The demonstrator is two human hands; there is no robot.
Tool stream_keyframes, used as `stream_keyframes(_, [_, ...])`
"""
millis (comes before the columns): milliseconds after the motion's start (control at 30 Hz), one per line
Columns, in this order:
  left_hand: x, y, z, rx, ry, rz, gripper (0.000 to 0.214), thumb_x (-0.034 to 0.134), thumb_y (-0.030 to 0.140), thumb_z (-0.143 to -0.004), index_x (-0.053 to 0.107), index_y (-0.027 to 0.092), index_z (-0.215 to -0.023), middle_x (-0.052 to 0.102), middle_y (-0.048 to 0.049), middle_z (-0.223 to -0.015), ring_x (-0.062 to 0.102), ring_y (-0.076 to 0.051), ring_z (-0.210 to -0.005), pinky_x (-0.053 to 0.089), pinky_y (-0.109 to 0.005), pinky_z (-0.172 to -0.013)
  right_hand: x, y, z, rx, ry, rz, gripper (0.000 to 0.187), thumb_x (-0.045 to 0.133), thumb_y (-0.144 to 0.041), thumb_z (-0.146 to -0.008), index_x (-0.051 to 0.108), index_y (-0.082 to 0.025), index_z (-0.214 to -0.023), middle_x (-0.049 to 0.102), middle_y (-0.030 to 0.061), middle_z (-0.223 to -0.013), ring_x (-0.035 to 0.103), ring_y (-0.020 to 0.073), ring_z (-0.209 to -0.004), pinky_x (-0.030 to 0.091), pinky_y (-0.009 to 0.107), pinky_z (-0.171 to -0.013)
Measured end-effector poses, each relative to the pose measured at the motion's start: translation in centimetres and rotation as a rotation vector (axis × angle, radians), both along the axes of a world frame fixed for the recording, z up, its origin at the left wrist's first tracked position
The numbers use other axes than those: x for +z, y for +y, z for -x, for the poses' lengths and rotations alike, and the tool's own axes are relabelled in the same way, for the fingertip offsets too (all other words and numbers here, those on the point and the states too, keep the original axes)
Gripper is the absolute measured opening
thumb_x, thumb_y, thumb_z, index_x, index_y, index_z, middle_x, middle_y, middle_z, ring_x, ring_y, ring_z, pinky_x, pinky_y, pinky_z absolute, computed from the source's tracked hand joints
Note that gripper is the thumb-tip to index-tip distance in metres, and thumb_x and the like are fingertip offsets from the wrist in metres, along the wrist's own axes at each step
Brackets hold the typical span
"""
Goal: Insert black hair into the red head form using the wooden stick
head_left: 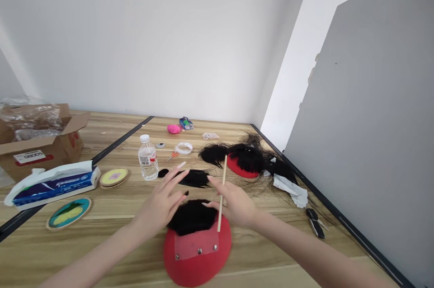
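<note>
In front of me is a red dome-shaped form [193, 272] with a translucent strip [190, 246] fastened to it by several silver pins. Black hair [191, 217] covers the far part of the form, beyond the strip. My left hand [166, 197] hovers at the left of this hair, fingers spread and holding nothing. My right hand [235, 204] is closed around a thin pale wooden stick [222, 195], which slants upright over the form's right side. The thumb of the right hand reaches the edge of the hair.
Beyond my hands lie a black hair bundle [195, 178], a water bottle [148, 159], scissors [173, 155] and a second red form [239, 169] with hair. To the left are a tissue pack [57, 188], embroidery hoops [69, 213] and a cardboard box [68, 143]. A black-handled tool [315, 223] lies right.
</note>
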State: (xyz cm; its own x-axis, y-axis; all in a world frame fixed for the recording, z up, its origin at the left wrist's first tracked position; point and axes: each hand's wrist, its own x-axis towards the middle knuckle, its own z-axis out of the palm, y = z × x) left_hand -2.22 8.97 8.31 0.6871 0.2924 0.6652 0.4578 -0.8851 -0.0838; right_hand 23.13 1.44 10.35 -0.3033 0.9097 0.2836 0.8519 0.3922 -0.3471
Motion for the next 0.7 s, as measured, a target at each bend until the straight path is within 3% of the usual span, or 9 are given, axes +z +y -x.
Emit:
stream_keyframes(100, [0.3,-0.4,-1.9,-0.070,0.008,-0.070,0.028,0.047,0.015,-0.099,0.059,0.014,-0.073,0.040,-0.0108,-0.153,0.028,-0.032,-0.147,0.040,-0.052,-0.117,1.1,0.3,2.8,0.094,-0.138,-0.083,0.063,0.059,-0.029,-0.093,0.038,-0.010,-0.149,0.062,0.0204,-0.134,0.064,0.0283,-0.117,0.053,0.038,-0.093])
stream_keyframes(267, [1.8,0.0,-3.7,-0.073,-0.021,-0.172,0.016,0.048,0.014,-0.098,0.064,0.013,-0.102,0.042,-0.0103,-0.152,0.026,-0.028,-0.148,0.041,-0.047,-0.118,1.5,1.9,4.1,0.061,-0.224,-0.107,0.038,0.048,-0.009,-0.092,0.058,-0.011,-0.129,0.074,0.0165,-0.108,0.070,0.0265,-0.094,0.052,0.034,-0.079])
stream_keyframes(367, [2.8,0.9,-4.2,-0.048,-0.032,-0.210,0.019,0.049,0.014,-0.098,0.063,0.014,-0.086,0.038,-0.0077,-0.155,0.026,-0.028,-0.148,0.035,-0.046,-0.122,1.6,3.0,3.5,-0.010,-0.229,-0.109,0.028,0.047,-0.008,-0.091,0.067,-0.013,-0.110,0.075,0.0140,-0.095,0.070,0.0253,-0.088,0.050,0.032,-0.075])
stream_keyframes(433, [3.2,1.8,-4.5,-0.065,-0.017,-0.281,0.020,0.050,0.015,-0.098,0.062,0.014,-0.081,0.037,-0.0088,-0.155,0.026,-0.028,-0.148,0.033,-0.046,-0.124,1.6,3.7,3.0,-0.037,-0.225,-0.113,0.026,0.048,-0.009,-0.092,0.067,-0.016,-0.108,0.075,0.0123,-0.098,0.069,0.0235,-0.091,0.049,0.030,-0.078])
stream_keyframes(700, [2.6,5.3,-5.2,-0.111,0.056,-0.361,0.024,0.048,0.012,-0.098,0.061,0.016,-0.118,0.042,-0.0058,-0.153,0.024,-0.022,-0.149,0.031,-0.044,-0.125,0.9,5.6,1.3,-0.160,-0.223,-0.109,0.037,0.046,-0.005,-0.092,0.067,-0.018,-0.119,0.069,0.0134,-0.124,0.065,0.0233,-0.109,0.050,0.031,-0.092])
